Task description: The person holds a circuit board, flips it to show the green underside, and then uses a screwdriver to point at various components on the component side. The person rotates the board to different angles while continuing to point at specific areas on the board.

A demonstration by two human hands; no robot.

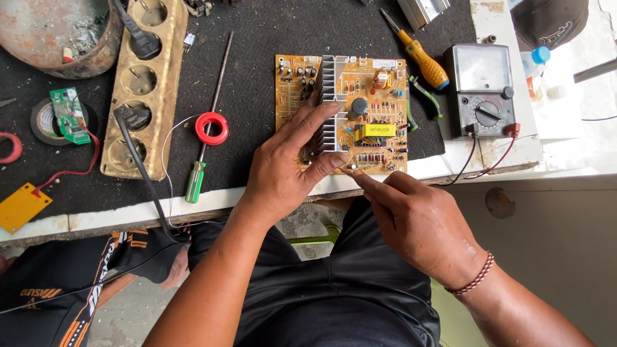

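Observation:
A tan circuit board [376, 96] with a finned metal heat sink, a yellow transformer and several small parts lies on the black mat near the bench's front edge. My left hand [283, 170] rests flat on the board's left lower part, fingers spread over the heat sink. My right hand [411, 218] comes from the lower right, its index fingertip touching the board's bottom edge near the small components. Neither hand holds a tool.
A green-handled screwdriver [195, 182] and a red wire spool [212, 127] lie left of the board. A beige power strip [143, 83] with black plugs sits further left. An orange-handled screwdriver [424, 64] and an analog multimeter [482, 90] are on the right. A small green board [69, 115] lies on a tape roll.

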